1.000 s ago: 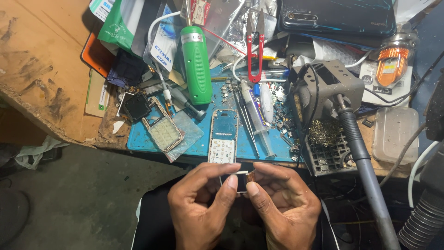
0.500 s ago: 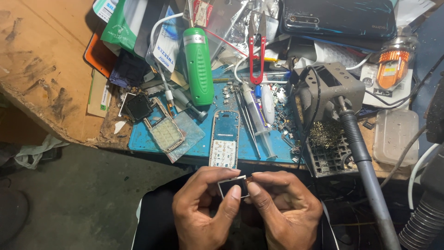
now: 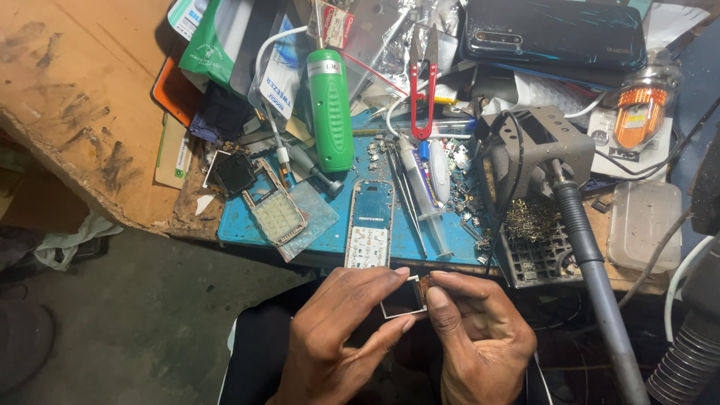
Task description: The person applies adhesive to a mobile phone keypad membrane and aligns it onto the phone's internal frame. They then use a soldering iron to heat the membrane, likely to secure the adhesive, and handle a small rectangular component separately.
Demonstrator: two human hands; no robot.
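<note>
My left hand point(image 3: 339, 330) and my right hand point(image 3: 477, 337) meet in front of the bench, over my lap. Together they pinch a small phone display module point(image 3: 403, 298) with a white frame and dark screen. A brownish flex tail at its right edge sits under my right thumb and forefinger. Just beyond the hands, an opened phone board point(image 3: 370, 223) with a blue upper part and white keypad lies on the blue work mat point(image 3: 330, 225). A phone keypad frame point(image 3: 277, 213) lies to its left.
A green cylindrical torch point(image 3: 331, 109), red snips point(image 3: 423, 81), tweezers point(image 3: 409, 206) and a syringe lie on the cluttered mat. A soldering iron stand point(image 3: 536, 154) with a grey hose point(image 3: 596, 285) is right. A dark phone point(image 3: 553, 34) lies at the back. The worn wooden bench edge point(image 3: 82, 135) is left.
Both hands have stayed together on the display module, turning it slightly between the fingers. The view has shifted a little; the bench items have not moved.
</note>
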